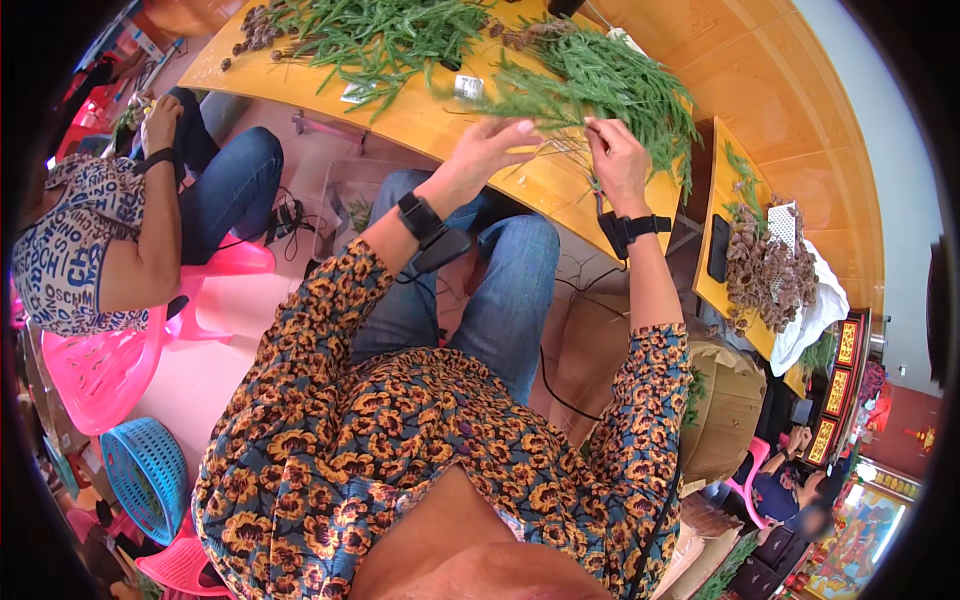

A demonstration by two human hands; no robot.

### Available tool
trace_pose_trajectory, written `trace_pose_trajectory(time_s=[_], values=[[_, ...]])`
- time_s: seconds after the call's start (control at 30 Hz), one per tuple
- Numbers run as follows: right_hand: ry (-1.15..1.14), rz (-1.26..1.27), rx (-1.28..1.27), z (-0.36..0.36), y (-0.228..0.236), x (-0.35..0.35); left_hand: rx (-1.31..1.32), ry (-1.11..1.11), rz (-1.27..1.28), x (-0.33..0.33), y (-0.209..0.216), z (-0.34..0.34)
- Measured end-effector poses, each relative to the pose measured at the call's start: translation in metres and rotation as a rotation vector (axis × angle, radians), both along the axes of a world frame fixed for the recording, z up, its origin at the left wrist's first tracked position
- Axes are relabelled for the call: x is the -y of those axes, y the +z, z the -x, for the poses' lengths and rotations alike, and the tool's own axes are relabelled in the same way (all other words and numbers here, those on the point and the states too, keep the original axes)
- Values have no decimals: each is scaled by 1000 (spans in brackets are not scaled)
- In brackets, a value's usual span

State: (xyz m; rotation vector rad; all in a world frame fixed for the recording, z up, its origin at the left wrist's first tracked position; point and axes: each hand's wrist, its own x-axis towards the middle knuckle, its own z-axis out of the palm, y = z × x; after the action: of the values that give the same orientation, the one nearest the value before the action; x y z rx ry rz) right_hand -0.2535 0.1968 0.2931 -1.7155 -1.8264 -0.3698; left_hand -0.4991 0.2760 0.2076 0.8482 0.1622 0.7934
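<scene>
Above the front edge of the yellow table (300, 85), my left hand (478, 160) has its fingers stretched and apart, holding nothing I can see. My right hand (618, 165) is closed in a pinch at the thin end of a green artificial sprig (530, 105). That sprig points left over the table and is partly blurred by motion. Several bare stems (568, 150) lie beneath, between my hands. Right behind my right hand is a heap of green sprigs (620, 85); another pile of sprigs (400, 40) spreads farther left.
Brown pine cones (258, 28) lie at the table's far left. A side table at right bears dried brown flower heads (765, 265) and a black phone (719, 248). Cardboard boxes (725, 410) stand at my right. A person (110, 220) sits at left, near a blue basket (145, 480).
</scene>
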Motion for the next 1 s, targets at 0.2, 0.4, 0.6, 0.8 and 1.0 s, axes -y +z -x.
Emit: trace_pose_trajectory(time_s=[0.2,0.4,0.6,0.8,1.0], values=[[154,377,-418,-8,-6,8,205,98,204,-16,-15,0],[-28,260,-875,-93,-2,14,150,298,302,-24,-41,17],[-567,-3,340,-170,-1,51,129,313,298,-18,-42,25],[-32,537,-564,-12,-37,84,225,312,265,-5,-6,25],[152,33,-1192,92,-18,67,176,238,251,15,19,12]])
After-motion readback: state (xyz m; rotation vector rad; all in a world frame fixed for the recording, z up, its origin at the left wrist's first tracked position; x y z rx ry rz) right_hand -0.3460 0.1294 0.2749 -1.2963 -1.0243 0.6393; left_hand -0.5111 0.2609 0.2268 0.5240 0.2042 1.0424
